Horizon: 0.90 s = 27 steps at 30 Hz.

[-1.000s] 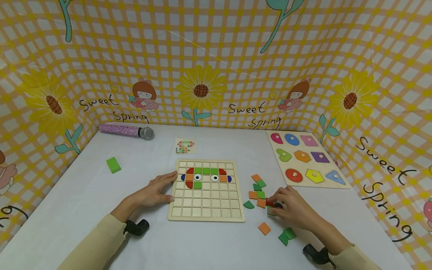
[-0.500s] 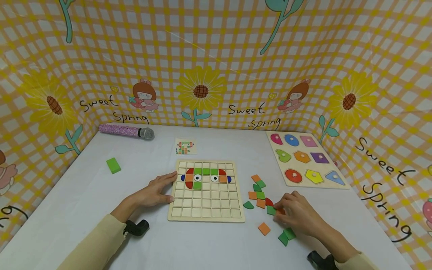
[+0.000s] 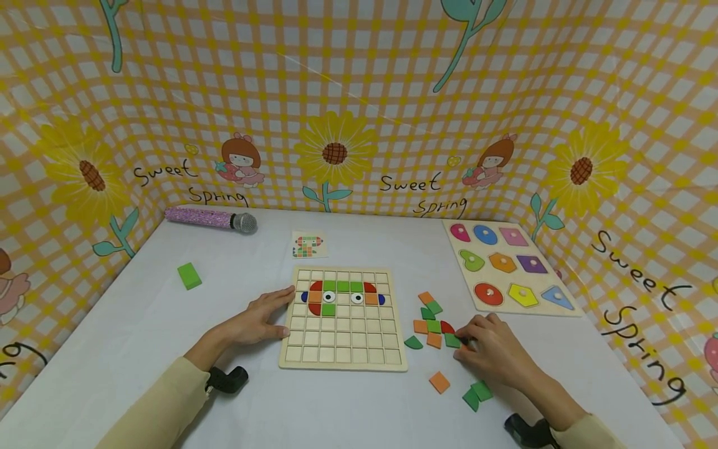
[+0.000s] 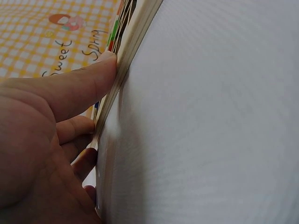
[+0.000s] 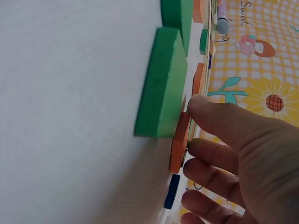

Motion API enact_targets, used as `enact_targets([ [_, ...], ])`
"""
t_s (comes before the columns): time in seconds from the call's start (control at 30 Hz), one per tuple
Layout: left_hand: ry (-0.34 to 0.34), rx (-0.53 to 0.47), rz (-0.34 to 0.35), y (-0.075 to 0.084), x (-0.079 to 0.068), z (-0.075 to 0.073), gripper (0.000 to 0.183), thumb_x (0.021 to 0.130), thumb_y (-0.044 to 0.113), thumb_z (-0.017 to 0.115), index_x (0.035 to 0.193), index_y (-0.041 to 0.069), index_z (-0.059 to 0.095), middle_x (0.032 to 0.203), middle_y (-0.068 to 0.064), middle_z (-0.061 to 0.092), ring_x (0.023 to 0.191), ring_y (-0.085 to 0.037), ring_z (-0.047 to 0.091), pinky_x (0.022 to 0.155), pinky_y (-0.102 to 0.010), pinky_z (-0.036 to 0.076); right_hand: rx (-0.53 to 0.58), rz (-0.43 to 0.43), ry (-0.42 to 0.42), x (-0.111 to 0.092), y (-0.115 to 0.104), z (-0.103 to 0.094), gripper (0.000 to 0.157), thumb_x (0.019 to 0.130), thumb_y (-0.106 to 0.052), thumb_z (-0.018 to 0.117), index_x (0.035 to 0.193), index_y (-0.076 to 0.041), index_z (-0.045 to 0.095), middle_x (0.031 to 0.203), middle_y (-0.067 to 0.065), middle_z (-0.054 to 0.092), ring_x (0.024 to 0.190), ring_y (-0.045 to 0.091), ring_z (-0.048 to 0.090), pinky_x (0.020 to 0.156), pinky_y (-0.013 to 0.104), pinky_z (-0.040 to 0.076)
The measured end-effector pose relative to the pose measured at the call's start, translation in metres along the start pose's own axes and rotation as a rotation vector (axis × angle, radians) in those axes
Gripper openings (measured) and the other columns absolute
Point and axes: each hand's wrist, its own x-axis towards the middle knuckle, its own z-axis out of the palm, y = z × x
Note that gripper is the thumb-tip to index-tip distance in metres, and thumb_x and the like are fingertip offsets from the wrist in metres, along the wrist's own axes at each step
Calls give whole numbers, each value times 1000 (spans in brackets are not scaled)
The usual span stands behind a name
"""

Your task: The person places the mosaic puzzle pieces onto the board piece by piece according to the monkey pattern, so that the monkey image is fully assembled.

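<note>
Nudged slightly farther across desk (image 3: 252, 252), red quarter-piece (image 3: 447, 327) and green tile (image 3: 451, 340), beside right hand (image 3: 489, 346), grip impossible to tell, left hand (image 3: 255, 321) spread against grid board (image 3: 343, 354).

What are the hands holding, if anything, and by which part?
The left hand just touches the left edge of the grid board. The right hand is at the loose pieces; whether it pinches one cannot be told.
</note>
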Motion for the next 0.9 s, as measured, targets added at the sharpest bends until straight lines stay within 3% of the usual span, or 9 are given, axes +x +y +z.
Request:
enact_targets([
  [0.3, 0, -3, 7, 2, 0, -1, 79, 85, 27, 68, 149, 6, 27, 159, -9, 16, 145, -41, 10, 111, -65, 7, -1, 24, 1, 3, 3, 2, 37, 67, -30, 83, 98, -12, 74, 90, 0, 63, 87, 18, 45, 70, 32, 41],
  [0.67, 3, 3, -1, 0, 1, 0, 78, 85, 28, 68, 149, 7, 27, 160, -8, 16, 145, -40, 10, 112, -65, 7, -48, -29, 32, 4, 0, 5, 28, 68, -29, 83, 90, -12, 75, 86, -2, 64, 82, 15, 44, 68, 30, 38],
  [0.9, 2, 2, -4, 0, 1, 1, 79, 85, 28, 68, 149, 8, 27, 159, -8, 17, 145, -40, 10, 112, -65, 7, 5, -43, 40, 4, -8, 0, 22, 69, -26, 82, 87, -16, 75, 86, -5, 64, 84, 13, 43, 72, 32, 40],
])
